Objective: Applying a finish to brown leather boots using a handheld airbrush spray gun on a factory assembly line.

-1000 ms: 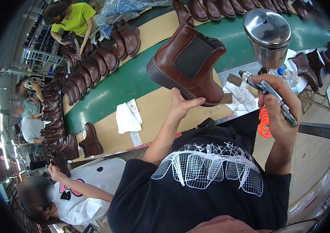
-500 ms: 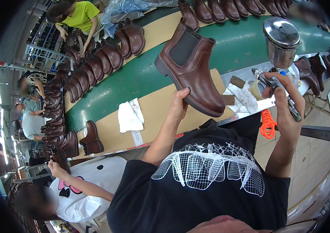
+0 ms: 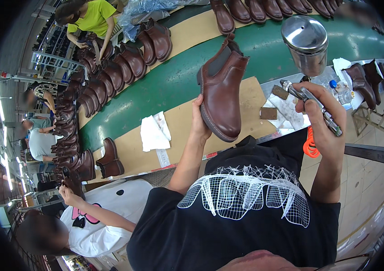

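Brown leather fills your left hand (image 3: pixel 197 121): you hold a brown ankle boot (image 3: pixel 221 88) from below, fingers curled around its sole edge near the heel, so it hangs in the air above the tan desk (image 3: pixel 187 117) and the green conveyor belt (image 3: pixel 174 77). Its toe points down toward your chest and its elastic side panel faces up and away from you.

Your right hand (image 3: pixel 320 113) is closed around the handle of a spray gun (image 3: pixel 309 106), whose shiny metal cup (image 3: pixel 305 43) stands upright above your knuckles. The gun sits just to the right of the boot, near it but not touching. An orange coiled hose (image 3: pixel 310 143) hangs below your wrist.

On the desk to the left of your forearm lies a white cloth (image 3: pixel 154 133), and further left a pair of brown boots (image 3: pixel 106 159) stands near the desk edge. Long rows of brown boots (image 3: pixel 124 63) line the far side of the belt. A person in a yellow-green shirt (image 3: pixel 93 18) works at the far end, and a person in a white shirt (image 3: pixel 104 217) reaches toward boots at your lower left. A small plastic bottle (image 3: pixel 338 92) rests on the metal tray (image 3: pixel 271 86) beyond your right hand.
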A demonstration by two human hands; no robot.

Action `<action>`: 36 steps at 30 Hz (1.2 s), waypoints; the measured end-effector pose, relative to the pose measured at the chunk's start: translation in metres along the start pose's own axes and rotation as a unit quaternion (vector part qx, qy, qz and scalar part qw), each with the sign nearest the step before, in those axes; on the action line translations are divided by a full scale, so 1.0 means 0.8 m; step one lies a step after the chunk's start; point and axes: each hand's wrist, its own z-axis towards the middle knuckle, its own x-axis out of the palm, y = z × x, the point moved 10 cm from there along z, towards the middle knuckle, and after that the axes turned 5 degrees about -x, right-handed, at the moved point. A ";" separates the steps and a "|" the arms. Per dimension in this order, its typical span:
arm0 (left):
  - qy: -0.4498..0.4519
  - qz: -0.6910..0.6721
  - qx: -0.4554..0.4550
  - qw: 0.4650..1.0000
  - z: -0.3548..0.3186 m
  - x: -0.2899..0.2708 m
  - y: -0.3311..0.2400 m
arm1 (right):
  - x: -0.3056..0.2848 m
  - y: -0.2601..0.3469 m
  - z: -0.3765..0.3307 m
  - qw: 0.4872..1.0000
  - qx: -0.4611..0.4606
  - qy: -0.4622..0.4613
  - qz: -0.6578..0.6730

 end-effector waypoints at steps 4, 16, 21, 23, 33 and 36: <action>0.102 -0.106 -0.097 0.984 -0.008 0.030 0.016 | 0.014 0.007 0.005 1.000 -0.012 0.017 0.015; 0.338 -0.322 -0.190 0.864 -0.031 0.069 0.019 | 0.012 0.006 -0.001 0.999 -0.010 0.016 -0.030; 0.425 -0.390 -0.295 0.762 -0.052 0.071 0.034 | 0.006 0.009 -0.008 1.000 -0.013 0.004 -0.021; 0.427 -0.435 -0.303 0.733 -0.052 0.070 0.034 | 0.005 0.009 -0.012 1.000 -0.006 0.004 -0.022; 0.402 -0.339 -0.277 0.804 -0.045 0.067 0.043 | 0.016 0.014 -0.030 0.998 -0.011 0.024 -0.053; 0.382 -0.338 -0.277 0.814 -0.044 0.067 0.045 | 0.021 0.015 -0.037 0.996 -0.013 0.043 -0.072</action>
